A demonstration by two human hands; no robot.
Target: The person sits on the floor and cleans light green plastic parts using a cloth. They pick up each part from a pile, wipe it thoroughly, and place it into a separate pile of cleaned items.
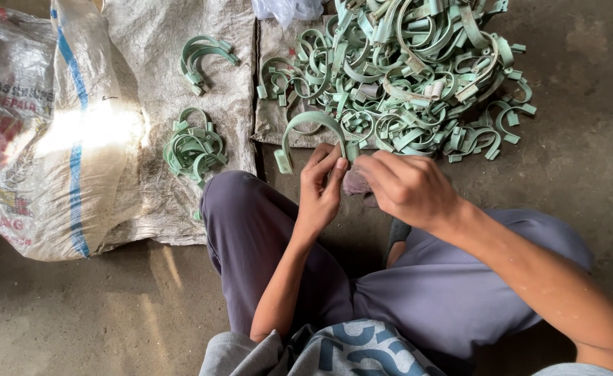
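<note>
A woven sack (56, 132) lies flat far left of the big heap of green pipe clamps (404, 76). Bare concrete floor (585, 160) opens right of the heap. Two small clamp piles (195, 147) sit between. At the heap's near edge, the left hand (320, 188) pinches one curved clamp (311, 124); the right hand (407, 186) is closed on a dull cloth (355, 182).

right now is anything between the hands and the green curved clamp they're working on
Nothing visible. The left hand already grips one end of the pale green U-shaped plastic clamp. The right hand meets it there, with a small purplish piece pinched between the two hands.
</note>
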